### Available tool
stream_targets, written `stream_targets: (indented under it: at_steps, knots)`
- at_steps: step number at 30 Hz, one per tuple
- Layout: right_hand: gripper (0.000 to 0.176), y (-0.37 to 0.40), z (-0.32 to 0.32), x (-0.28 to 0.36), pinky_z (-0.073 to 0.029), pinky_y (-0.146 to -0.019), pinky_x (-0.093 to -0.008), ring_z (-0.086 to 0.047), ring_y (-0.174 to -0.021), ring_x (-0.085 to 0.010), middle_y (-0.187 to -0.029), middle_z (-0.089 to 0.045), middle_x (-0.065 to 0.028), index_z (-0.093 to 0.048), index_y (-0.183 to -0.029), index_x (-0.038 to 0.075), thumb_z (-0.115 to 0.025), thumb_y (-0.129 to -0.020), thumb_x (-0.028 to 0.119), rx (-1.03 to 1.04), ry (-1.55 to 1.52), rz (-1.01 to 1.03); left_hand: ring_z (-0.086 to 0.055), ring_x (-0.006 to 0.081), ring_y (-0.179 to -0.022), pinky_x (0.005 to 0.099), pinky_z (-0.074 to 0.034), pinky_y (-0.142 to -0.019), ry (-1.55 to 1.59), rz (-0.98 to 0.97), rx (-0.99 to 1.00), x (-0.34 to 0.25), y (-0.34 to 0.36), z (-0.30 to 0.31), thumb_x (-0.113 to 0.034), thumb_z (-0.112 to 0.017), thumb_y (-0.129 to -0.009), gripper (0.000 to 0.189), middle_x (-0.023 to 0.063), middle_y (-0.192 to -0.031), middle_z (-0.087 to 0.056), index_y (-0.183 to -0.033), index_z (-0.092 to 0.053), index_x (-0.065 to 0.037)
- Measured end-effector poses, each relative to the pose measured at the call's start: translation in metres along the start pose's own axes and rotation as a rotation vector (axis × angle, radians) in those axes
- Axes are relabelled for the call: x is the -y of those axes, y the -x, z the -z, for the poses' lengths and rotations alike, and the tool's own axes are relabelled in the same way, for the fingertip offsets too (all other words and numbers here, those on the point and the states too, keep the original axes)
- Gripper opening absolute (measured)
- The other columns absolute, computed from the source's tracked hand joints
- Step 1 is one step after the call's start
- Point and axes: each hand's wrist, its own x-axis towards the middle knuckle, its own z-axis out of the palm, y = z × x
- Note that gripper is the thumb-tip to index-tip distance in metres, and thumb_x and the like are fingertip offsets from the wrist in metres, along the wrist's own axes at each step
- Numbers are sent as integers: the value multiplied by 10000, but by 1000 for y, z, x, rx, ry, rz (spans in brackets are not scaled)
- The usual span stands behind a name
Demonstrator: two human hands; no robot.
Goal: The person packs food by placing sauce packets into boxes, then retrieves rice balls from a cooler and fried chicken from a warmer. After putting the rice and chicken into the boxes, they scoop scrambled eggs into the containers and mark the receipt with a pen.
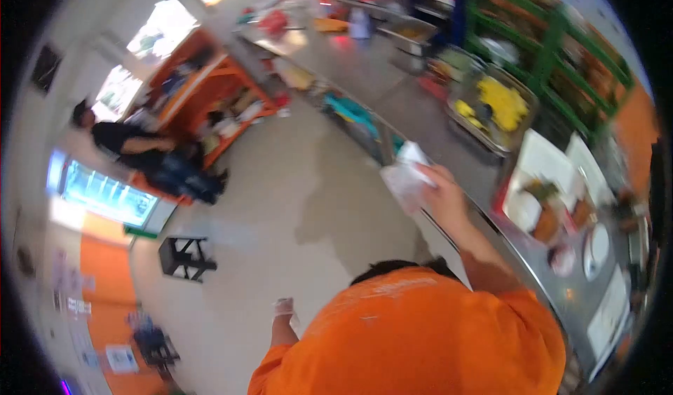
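Note:
At the counter's front edge, my right hand is closed on a thin white, partly see-through sheet or bag, which hangs over the side. Low on the other side of my orange shirt, my left hand hangs over the floor. Something whitish is at its fingers, too blurred to identify. Right of my right hand, on the metal counter, lie a tray of yellow food and open white boxes with food inside.
A seated person is at the left beside orange shelves. Below them are a lit glass-door fridge and a black stool on the floor. A green rack stands behind the counter, which runs along my right side.

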Motion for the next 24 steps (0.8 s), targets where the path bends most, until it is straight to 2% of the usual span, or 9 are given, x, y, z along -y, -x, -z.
stream_targets:
  at_steps: [3,7,10,11,14,17,19,21,24]
  knots:
    - [344,-30,-21,-43,-401,-731,-266,-499,-819,-206,-895,-488,-107,-587,-1101,80,-491,-788,-26,-53,78,-32,-572,298,-957,418,-486,-755,87,-105,-1,-15,-39,-28,-237,-478,-794,215,107,-972,-601,-936,-575,-108]
    - [316,-74,-13,-41,-399,-723,-254,-493,-819,-185,-882,-499,-106,-589,-1086,49,-495,-791,-13,-461,-22,122,-567,298,-956,420,-483,-763,143,-190,85,-63,-60,-18,-285,-478,-795,242,101,-956,-595,-935,-573,-112]
    - [338,-105,-3,-70,-409,-689,-234,-474,-768,-149,-856,-459,-85,-575,-1114,57,-471,-801,-20,-540,85,6,-558,291,-967,420,-483,-764,115,-271,98,-72,-88,3,-283,-478,-796,241,99,-975,-590,-945,-572,-119]
    - [348,-113,-5,-130,-435,-731,-300,-528,-815,-210,-912,-522,-111,-564,-1118,70,-486,-786,2,-489,267,-119,-555,288,-971,421,-483,-765,93,-299,95,-71,-101,14,-282,-477,-796,240,98,-981,-589,-949,-571,-121]
    - [329,-116,8,-191,-457,-733,-380,-577,-828,-289,-979,-563,-138,-564,-1112,95,-500,-789,83,-326,562,-228,-546,281,-982,421,-483,-766,3,-388,68,-67,-150,48,-280,-477,-798,240,96,-1000,-584,-959,-569,-129]
    - [327,-125,20,-146,-478,-703,-429,-603,-802,-318,-978,-586,-146,-566,-1119,129,-504,-807,203,-131,805,-443,-537,274,-993,422,-483,-768,-168,-540,-1,-62,-217,82,-277,-477,-799,240,93,-1018,-579,-970,-567,-136]
    - [344,-125,24,-151,-488,-671,-435,-616,-767,-309,-938,-605,-137,-557,-1135,152,-500,-810,249,-157,1008,-391,-531,269,-1001,422,-483,-769,-335,-723,-144,-72,-271,101,-276,-476,-800,241,92,-1031,-576,-977,-566,-140]
    - [429,-128,31,-157,-459,-712,-444,-623,-761,-275,-944,-616,-110,-522,-1188,124,-476,-818,338,-79,1230,-347,-512,279,-1037,414,-483,-775,-298,-610,-41,-91,-292,168,-237,-526,-764,256,100,-1051,-568,-989,-557,-118]
    - [475,-135,28,-147,-453,-715,-443,-626,-770,-258,-926,-628,-128,-525,-1176,84,-471,-814,388,-48,1282,-364,-468,297,-1099,418,-478,-791,-330,-586,35,-149,-299,257,-182,-609,-695,345,117,-1099,-542,-1021,-537,-91]
